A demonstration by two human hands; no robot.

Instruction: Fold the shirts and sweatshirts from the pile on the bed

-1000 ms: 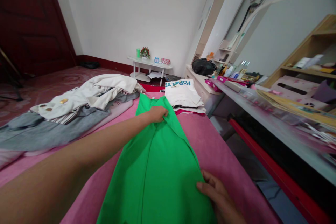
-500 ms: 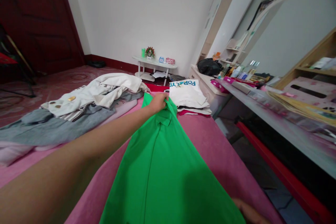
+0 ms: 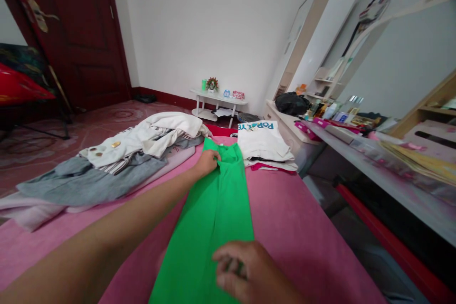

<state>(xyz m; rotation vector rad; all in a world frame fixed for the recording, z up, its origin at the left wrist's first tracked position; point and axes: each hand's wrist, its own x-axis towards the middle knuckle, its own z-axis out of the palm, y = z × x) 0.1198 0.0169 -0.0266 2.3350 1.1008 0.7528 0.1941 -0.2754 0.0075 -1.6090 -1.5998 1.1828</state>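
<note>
Pinching green garment (image 3: 218, 213) at far end: left hand (image 3: 206, 163).
Right hand (image 3: 245, 266) loosely curled, free, over garment's near half; folded clothes (image 3: 265, 146) just right of garment.

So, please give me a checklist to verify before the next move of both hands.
1. Left hand on green garment, near its far end: ok.
2. Right hand holding cloth: not ok; none seen between its half-curled fingers.
3. Green garment smooth: not ok; creased near the left hand.
4. Folded stack clear of both hands: ok.
5. Green garment apart from clothes pile: cannot tell.
</note>
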